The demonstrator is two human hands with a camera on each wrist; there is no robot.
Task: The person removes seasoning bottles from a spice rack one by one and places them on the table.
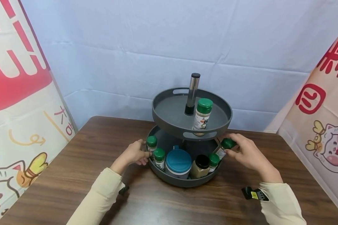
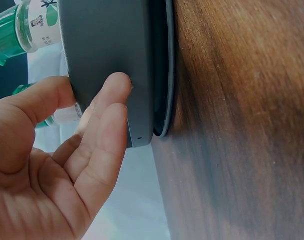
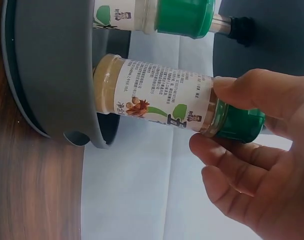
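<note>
- Thumb and fingers of the right hand (image 1: 243, 151) are clamped on a spice bottle (image 3: 159, 95), round its neck and green cap; the bottle leans, its base at the right rim of the lower tray (image 1: 183, 183); whether it touches the tray's floor I cannot tell.
- Left hand (image 1: 133, 153) has its thumb bent over that tray's left rim and fingertips against the outer wall, so the rim sits pinched between them.
- Just inside the left rim stand two green-capped bottles, a rear one (image 1: 151, 143) and a front one (image 1: 159, 158); beside them come a blue-lidded tub (image 1: 178, 161), a black-capped jar (image 1: 200, 167) and another green-capped bottle (image 1: 213, 161) toward the right.
- Overhead, the upper tray (image 1: 169, 109) carries a taller-looking green-capped shaker (image 1: 203, 114) near its front rim; a metal post (image 1: 193, 87) rises through the middle.
- Everything rests on a brown wooden table (image 1: 101, 150); behind it hangs a pale blue cloth (image 1: 129, 47).
</note>
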